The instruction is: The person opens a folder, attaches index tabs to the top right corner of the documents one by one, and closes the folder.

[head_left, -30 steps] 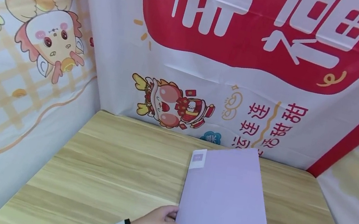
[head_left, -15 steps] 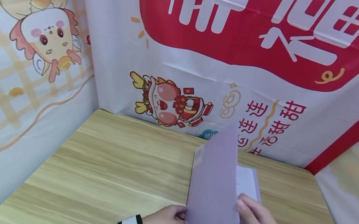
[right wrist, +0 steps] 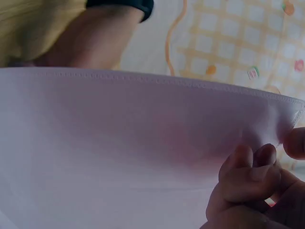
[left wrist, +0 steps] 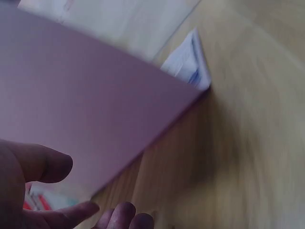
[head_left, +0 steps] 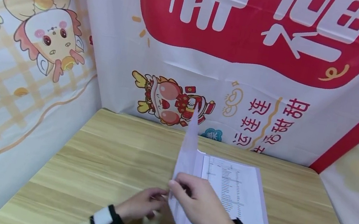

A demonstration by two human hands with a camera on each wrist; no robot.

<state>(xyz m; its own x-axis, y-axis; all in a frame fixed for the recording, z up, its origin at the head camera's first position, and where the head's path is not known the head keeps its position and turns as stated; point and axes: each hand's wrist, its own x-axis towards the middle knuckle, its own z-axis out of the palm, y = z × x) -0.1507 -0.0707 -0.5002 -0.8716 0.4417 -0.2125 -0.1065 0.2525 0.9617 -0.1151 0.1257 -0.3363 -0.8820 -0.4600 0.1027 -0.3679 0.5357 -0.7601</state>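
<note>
A lilac file folder (head_left: 198,163) lies on the table with its cover (head_left: 189,145) raised almost upright along the left spine. My right hand (head_left: 204,207) pinches the cover's free edge; in the right wrist view, the thumb and curled fingers (right wrist: 252,179) meet at its corner. Printed sheets (head_left: 224,183) are exposed inside, partly hidden by the right hand and wrist. Just left of the cover, my left hand (head_left: 142,204) hovers by the spine side. The left wrist view shows its thumb (left wrist: 50,164) and fingers apart, holding nothing, with the lilac cover filling the space beyond.
The wood-grain table (head_left: 115,156) extends left and right of the folder. A white cloth with red lettering (head_left: 243,71) hangs right behind the table's far edge, and a checked cartoon cloth (head_left: 24,102) lines the left side. A strap with a white device (head_left: 104,218) circles the left wrist.
My right hand has swung the cover up and leftward from nearly closed to upright, uncovering the printed sheets. My left hand has let go of the spine edge and shifted slightly left.
</note>
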